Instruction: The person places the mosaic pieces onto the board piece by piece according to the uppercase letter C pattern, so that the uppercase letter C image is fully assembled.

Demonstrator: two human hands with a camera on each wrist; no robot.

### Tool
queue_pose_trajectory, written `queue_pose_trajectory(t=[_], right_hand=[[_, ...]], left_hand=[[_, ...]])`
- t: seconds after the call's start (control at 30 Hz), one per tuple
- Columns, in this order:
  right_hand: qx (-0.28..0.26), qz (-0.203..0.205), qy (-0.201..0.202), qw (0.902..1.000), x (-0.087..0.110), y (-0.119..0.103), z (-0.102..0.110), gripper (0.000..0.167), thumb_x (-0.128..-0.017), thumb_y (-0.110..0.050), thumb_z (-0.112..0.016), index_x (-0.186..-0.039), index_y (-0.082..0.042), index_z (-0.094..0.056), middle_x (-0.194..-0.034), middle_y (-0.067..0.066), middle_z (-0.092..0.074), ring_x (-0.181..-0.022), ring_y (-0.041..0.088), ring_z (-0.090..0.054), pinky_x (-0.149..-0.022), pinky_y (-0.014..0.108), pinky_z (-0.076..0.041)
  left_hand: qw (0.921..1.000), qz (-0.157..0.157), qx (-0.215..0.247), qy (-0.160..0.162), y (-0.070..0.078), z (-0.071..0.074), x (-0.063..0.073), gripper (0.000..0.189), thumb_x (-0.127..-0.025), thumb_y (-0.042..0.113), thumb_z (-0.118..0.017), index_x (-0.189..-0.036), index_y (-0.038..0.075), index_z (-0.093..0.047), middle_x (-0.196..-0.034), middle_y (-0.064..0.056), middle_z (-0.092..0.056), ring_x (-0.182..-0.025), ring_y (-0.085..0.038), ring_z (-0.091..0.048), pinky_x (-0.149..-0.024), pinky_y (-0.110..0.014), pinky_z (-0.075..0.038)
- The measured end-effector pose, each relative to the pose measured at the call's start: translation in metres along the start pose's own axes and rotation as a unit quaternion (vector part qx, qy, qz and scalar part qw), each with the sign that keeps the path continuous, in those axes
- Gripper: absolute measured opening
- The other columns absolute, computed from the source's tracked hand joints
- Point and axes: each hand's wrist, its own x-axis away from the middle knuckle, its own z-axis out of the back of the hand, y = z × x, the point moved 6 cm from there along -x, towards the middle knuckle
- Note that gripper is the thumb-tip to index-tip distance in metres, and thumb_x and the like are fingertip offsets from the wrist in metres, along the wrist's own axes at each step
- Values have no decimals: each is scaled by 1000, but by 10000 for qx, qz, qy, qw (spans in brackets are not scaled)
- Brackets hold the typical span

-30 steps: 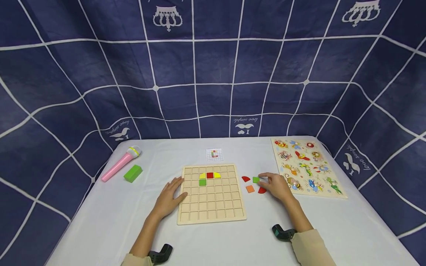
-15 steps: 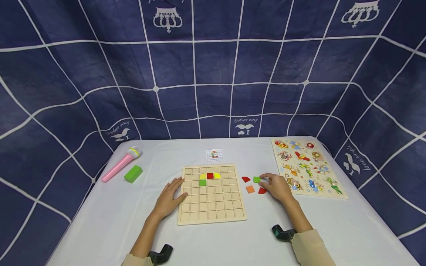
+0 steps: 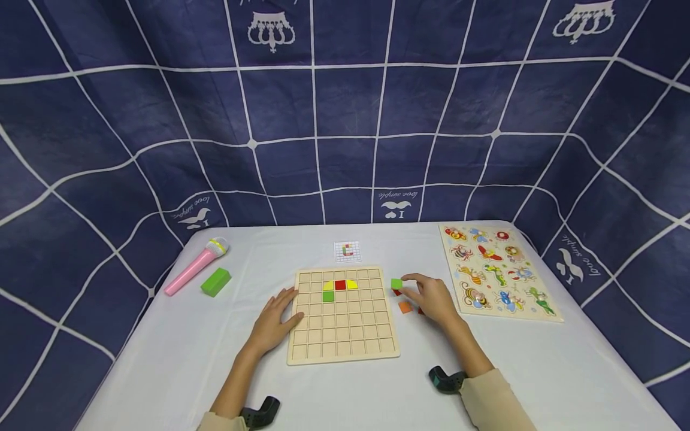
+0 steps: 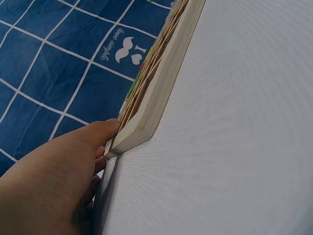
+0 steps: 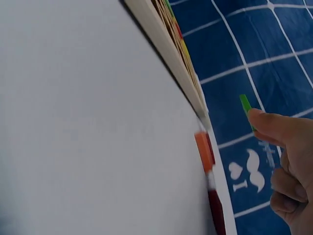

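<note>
A wooden grid board (image 3: 345, 323) lies on the white table, with a red square (image 3: 340, 285), two yellow quarter-round pieces and a green square (image 3: 328, 296) in its upper cells. My left hand (image 3: 274, 323) rests along the board's left edge, fingers extended; the left wrist view shows the thumb (image 4: 105, 131) at the rim. My right hand (image 3: 435, 299) pinches a green square tile (image 3: 396, 284) by its edge, raised off the table just right of the board. Below it lie an orange square (image 3: 405, 307) and two red quarter-round pieces, partly hidden by tile and hand.
A small pattern card (image 3: 347, 251) lies behind the board. To the right is a wooden insect puzzle (image 3: 493, 269). At the left are a pink toy microphone (image 3: 196, 264) and a green block (image 3: 215, 282). A blue checked curtain (image 3: 345, 108) stands behind the table.
My right hand has lifted the green square tile off the table and carried it left toward the board. My left hand stays in place.
</note>
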Motion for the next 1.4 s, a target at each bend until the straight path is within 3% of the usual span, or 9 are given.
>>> queue_pose_trajectory(t=[0.4, 0.77, 0.97, 1.03, 1.13, 1.23, 1.4], right_hand=[[-380, 303, -197, 9986, -8, -49, -30, 28, -78, -29, -75, -101, -14, -70, -46, -11, -27, -42, 3, -20, -38, 20, -19], [-499, 602, -703, 9945, -8, -93, -69, 27, -79, -34, -72, -100, -16, -70, -46, -12, -23, -43, 2, -16, -37, 18, -16], [-406, 600, -962, 9927, -7, -108, -89, 28, -80, -37, -71, -99, -17, -70, -45, -10, -33, -45, 4, -27, -39, 20, -27], [-285, 634, -980, 9928, -6, -110, -94, 28, -80, -38, -71, -99, -18, -70, -52, -9, -49, -50, 4, -40, -45, 21, -38], [-127, 732, -979, 9924, -5, -112, -99, 27, -79, -37, -71, -98, -17, -71, -76, -4, -68, -66, 7, -56, -58, 24, -48], [-52, 781, -950, 9924, -4, -112, -102, 27, -79, -35, -72, -98, -17, -71, -92, -2, -70, -72, 9, -60, -59, 24, -49], [-8, 801, -872, 9930, -4, -111, -104, 26, -78, -35, -73, -98, -17, -71, -91, -3, -70, -68, 5, -58, -56, 20, -47]], left_hand=[[10000, -34, 47, 2, 3, -1, -1, 61, -87, 33, -64, -137, 5, -42, -143, -12, -38, -136, -30, -23, -112, -45, -10], [9999, -93, 46, 13, 2, 1, 0, 60, -88, 33, -62, -138, 5, -42, -143, -12, -37, -136, -30, -23, -112, -45, -11], [9999, -125, 42, 17, 0, 0, 0, 60, -88, 32, -62, -137, 5, -42, -143, -13, -38, -136, -31, -24, -112, -45, -11], [9999, -118, 44, 10, 0, 0, 0, 60, -88, 32, -62, -137, 6, -42, -143, -13, -38, -136, -31, -24, -112, -45, -11], [9999, -78, 67, -6, -1, 0, 1, 60, -88, 33, -62, -138, 6, -42, -143, -12, -38, -136, -30, -24, -112, -45, -11], [9999, -78, 74, -7, 0, 0, 1, 60, -88, 33, -62, -138, 6, -43, -143, -12, -38, -136, -30, -24, -112, -45, -11], [10000, -67, 45, 16, 0, 1, 0, 60, -88, 33, -62, -137, 6, -43, -143, -12, -38, -136, -30, -24, -112, -45, -11]])
